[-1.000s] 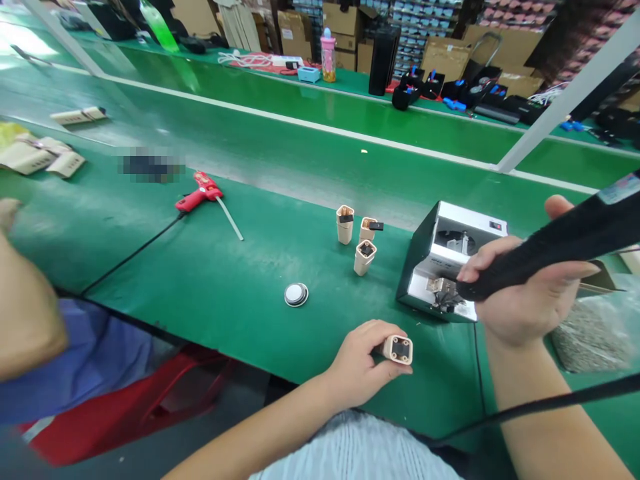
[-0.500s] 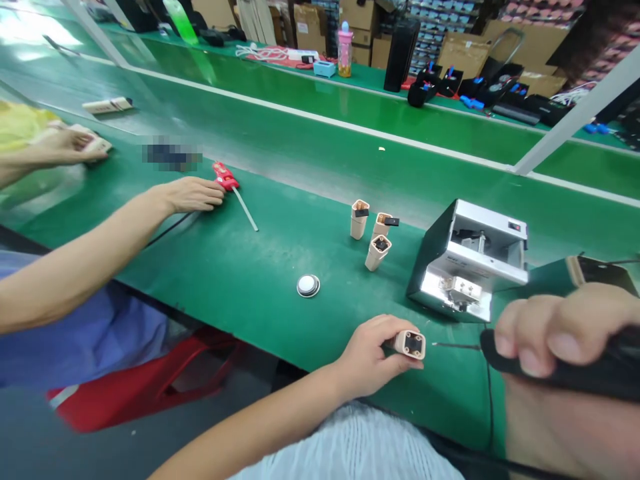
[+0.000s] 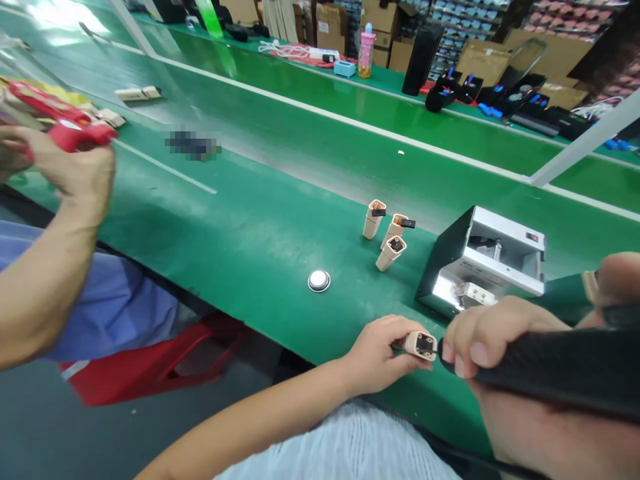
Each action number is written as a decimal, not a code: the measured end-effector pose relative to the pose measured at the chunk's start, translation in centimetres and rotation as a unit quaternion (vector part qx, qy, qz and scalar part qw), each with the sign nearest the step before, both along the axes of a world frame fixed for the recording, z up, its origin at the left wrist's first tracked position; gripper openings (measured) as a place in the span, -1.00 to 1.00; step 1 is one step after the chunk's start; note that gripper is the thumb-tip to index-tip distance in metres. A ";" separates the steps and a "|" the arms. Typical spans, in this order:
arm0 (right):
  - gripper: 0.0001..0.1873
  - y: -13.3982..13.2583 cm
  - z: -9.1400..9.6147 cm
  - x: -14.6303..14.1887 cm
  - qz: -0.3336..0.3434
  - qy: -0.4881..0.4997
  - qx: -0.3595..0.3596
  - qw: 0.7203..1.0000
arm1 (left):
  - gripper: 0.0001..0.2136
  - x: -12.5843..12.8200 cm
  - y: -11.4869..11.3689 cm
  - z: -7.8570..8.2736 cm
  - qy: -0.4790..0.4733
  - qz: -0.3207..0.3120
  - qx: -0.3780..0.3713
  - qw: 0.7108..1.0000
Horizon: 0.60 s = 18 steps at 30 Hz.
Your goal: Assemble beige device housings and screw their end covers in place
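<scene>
My left hand [image 3: 381,352] is closed around a beige plastic housing [image 3: 425,345]. The housing's open end, with a black insert and screw holes at its corners, faces right. My right hand [image 3: 500,337] wraps round a black electric screwdriver [image 3: 565,370], its nose close against the housing's open end. The bit is hidden, so I cannot tell how deep it sits. Beyond my hands stand three more beige housings [image 3: 391,253], two with a small black piece jutting from the top. A silver and black screw feeder [image 3: 507,270] stands just behind my right hand.
A round silver-rimmed white disc [image 3: 319,281] lies on the green bench mat [image 3: 260,240]. At left, a co-worker's hand [image 3: 83,173] holds a red glue gun [image 3: 75,133]. A red stool [image 3: 150,367] is below. Bottles, cables and black devices line the far bench.
My right hand has brought the screwdriver left, up to the housing. The co-worker has lifted the red glue gun off the bench to the left. My view has shifted slightly.
</scene>
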State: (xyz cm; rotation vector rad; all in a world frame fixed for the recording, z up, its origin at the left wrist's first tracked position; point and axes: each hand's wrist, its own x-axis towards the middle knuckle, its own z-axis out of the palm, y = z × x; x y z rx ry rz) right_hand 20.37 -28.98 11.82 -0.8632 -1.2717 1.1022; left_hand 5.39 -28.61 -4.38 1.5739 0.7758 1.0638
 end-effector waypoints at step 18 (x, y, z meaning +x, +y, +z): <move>-0.56 -0.8 -6.4 -2.6 0.002 0.041 0.134 0.990 | -0.78 0.3 -0.2 -1.4 0.012 0.008 0.025 1.000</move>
